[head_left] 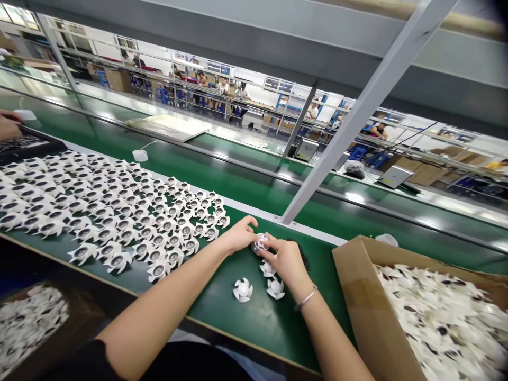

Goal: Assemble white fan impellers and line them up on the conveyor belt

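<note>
My right hand (286, 259) grips a small white round part (260, 242) between thumb and fingers, just above the green table. Beside its left edge is my left hand (241, 235), fingers curled in a pinch; whatever they hold is hidden. Below the right hand lie three white fan impellers: one (268, 268) partly covered by the fingers, one (275, 288) nearer me and another (242, 290) to the left. A black pile (298, 251) shows partly behind my right hand. On the left, many white impellers (159, 241) lie in rows, dark round centres facing up.
A cardboard box (359, 296) of loose impellers stands at right; another box of them (32, 323) sits low at left. A metal post (337, 148) rises behind my hands. Beyond runs a green belt (238, 177) with a small white cup (140, 155). A co-worker's hand (10, 125) shows far left.
</note>
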Demonstrator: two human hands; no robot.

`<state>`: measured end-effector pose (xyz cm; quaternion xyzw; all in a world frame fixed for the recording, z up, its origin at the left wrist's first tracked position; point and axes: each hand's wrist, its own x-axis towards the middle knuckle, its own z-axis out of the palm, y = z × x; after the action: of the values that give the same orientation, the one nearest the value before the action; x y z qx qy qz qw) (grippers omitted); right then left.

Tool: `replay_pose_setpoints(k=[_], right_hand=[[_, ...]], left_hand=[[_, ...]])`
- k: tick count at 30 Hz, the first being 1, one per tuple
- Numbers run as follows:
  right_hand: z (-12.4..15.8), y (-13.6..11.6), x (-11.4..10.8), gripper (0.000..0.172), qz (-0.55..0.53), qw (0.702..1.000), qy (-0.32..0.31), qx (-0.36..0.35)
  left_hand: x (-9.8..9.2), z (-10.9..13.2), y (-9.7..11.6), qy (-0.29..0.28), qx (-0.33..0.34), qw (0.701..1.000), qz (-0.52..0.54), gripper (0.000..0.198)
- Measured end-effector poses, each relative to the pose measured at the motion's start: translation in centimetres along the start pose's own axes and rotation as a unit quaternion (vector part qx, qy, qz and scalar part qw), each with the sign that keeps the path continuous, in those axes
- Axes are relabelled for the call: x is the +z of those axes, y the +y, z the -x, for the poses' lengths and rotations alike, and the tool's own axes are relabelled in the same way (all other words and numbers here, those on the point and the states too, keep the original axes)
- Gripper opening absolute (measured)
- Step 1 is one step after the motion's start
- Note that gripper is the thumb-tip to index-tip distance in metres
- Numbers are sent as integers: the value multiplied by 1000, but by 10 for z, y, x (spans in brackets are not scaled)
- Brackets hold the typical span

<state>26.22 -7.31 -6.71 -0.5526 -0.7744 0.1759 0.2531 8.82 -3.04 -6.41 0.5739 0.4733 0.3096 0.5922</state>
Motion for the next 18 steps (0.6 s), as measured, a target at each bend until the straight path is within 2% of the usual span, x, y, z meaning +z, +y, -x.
replay_pose_setpoints(k=[4, 7, 9, 10, 12, 14, 15, 17, 18], right_hand=[[3, -3, -2, 26, 0, 1000, -2, -11], [-1, -4, -6, 21, -7, 999, -22, -28], [-10, -1, -8, 21, -4, 997, -55, -54], [-17, 1, -8, 23, 6, 996, -51, -66], [-31, 4, -5, 42, 35, 996, 12, -76], [-38, 5, -1, 68, 62, 989, 118, -58], [-38, 6, 0, 79, 69, 985, 151, -39], [-30, 8, 0, 89, 68, 983, 173, 3], [-23, 11, -2, 86, 59, 983, 174, 21]], left_hand=[[2, 0, -1, 16, 23, 999, -33, 26], [6, 16, 8, 79, 68, 992, -69, 26], [12, 41, 19, 134, 112, 980, -90, 30], [14, 58, 25, 154, 140, 973, -100, 33], [14, 96, 33, 166, 243, 946, -135, 31], [2, 134, 31, 168, 316, 914, -189, 45], [-11, 150, 25, 201, 340, 887, -239, 57], [-48, 177, 4, 315, 344, 817, -340, 79], [-70, 188, -10, 384, 312, 783, -378, 87]])
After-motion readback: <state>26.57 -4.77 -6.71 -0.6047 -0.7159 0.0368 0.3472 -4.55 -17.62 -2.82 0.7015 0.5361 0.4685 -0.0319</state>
